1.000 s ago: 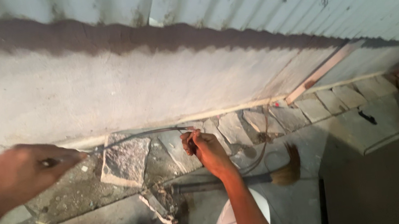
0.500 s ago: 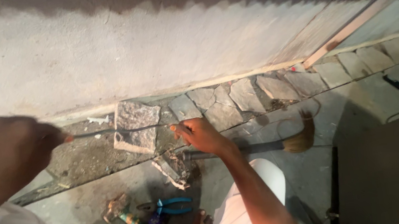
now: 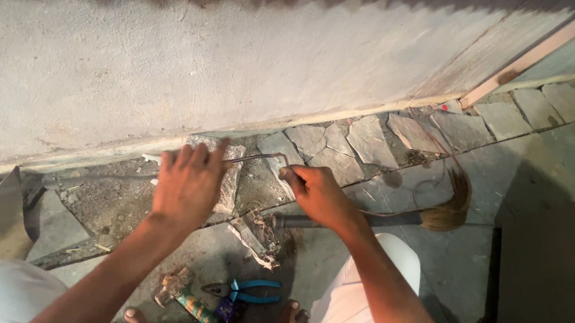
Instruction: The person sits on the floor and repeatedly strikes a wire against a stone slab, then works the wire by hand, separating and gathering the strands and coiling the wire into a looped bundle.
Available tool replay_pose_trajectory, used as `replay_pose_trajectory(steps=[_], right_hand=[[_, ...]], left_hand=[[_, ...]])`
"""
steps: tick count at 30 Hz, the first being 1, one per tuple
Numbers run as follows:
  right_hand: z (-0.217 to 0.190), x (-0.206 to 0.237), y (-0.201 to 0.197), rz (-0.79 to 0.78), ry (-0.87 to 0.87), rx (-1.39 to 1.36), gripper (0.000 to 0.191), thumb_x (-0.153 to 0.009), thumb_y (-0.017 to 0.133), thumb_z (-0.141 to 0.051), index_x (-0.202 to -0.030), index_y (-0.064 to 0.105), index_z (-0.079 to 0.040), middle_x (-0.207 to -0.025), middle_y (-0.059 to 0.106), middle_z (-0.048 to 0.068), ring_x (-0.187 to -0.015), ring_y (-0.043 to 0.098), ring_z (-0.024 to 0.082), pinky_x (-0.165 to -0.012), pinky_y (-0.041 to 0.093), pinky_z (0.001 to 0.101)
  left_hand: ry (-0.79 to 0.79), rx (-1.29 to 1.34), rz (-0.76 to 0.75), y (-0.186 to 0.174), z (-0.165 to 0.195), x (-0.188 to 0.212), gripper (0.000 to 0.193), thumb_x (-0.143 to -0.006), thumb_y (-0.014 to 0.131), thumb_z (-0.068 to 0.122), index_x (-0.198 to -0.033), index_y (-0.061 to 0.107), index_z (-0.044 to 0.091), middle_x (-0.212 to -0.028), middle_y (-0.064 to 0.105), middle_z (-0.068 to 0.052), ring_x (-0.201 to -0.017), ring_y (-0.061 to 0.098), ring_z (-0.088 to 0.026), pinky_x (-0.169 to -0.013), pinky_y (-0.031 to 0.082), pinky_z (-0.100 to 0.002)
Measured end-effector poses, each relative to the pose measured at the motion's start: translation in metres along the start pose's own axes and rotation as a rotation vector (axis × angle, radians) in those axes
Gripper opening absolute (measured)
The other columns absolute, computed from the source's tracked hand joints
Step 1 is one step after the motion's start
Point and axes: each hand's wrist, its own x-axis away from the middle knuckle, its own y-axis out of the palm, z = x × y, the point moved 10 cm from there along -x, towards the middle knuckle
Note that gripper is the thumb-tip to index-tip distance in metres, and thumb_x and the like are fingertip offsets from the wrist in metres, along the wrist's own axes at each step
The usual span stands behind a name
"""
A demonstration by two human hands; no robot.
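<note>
Gripping a bent wire (image 3: 257, 157), both hands (image 3: 189, 183) (image 3: 316, 193) clamp it; hammer (image 3: 196, 311), pliers (image 3: 246, 295), broom (image 3: 415, 215) nearby.

head view, steeply down, close

No packages, labels, signs (or screens) visible.
</note>
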Motion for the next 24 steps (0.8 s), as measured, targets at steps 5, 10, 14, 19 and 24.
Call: replay_pose_trajectory(steps=[5,10,14,19,24], right_hand=[[-0.023,0.003,0.013,0.127,-0.113,0.030,0.020,-0.103,0.066,-0.017,-0.091,0.067,-0.001,-0.072,0.060,0.020,-0.059,0.051,0.036,-0.054,0.045,0.0421],[-0.050,0.012,0.002,0.224,-0.209,0.192,0.021,-0.104,0.066,-0.018,-0.089,0.064,-0.004,-0.076,0.065,0.018,-0.066,0.063,0.039,-0.056,0.048,0.0453],[-0.074,0.028,-0.008,0.147,-0.371,0.188,0.013,-0.101,0.066,-0.016,-0.097,0.068,-0.004,-0.080,0.069,0.014,-0.064,0.067,0.033,-0.055,0.052,0.0410],[-0.097,0.045,-0.010,0.113,-0.604,0.315,0.012,-0.094,0.073,-0.014,-0.101,0.071,-0.005,-0.080,0.071,0.009,-0.061,0.067,0.027,-0.051,0.052,0.0383],[-0.110,0.052,-0.012,0.093,-0.817,0.185,0.009,-0.092,0.073,-0.009,-0.090,0.066,-0.003,-0.072,0.065,0.007,-0.060,0.065,0.025,-0.052,0.051,0.0376]], left_hand=[[0.247,0.095,0.568,-0.036,0.044,0.010,0.045,-0.096,0.062,0.035,-0.135,0.064,0.012,-0.105,0.067,-0.015,-0.089,0.067,-0.030,-0.077,0.055,-0.044],[0.280,0.308,0.682,-0.061,0.027,0.020,0.014,-0.097,0.072,0.030,-0.105,0.075,0.019,-0.081,0.065,-0.002,-0.062,0.066,-0.020,-0.047,0.050,-0.036],[0.396,0.393,0.590,-0.079,0.026,0.027,0.013,-0.089,0.071,0.018,-0.099,0.078,0.022,-0.074,0.062,0.002,-0.058,0.064,-0.020,-0.045,0.048,-0.035],[0.474,0.367,0.381,-0.083,0.028,0.037,0.023,-0.082,0.064,0.009,-0.097,0.078,0.020,-0.077,0.068,0.003,-0.047,0.060,-0.019,-0.036,0.043,-0.037],[0.549,0.363,0.239,-0.079,0.035,0.058,0.030,-0.073,0.061,0.005,-0.093,0.077,0.020,-0.078,0.070,0.004,-0.050,0.062,-0.018,-0.036,0.044,-0.038]])
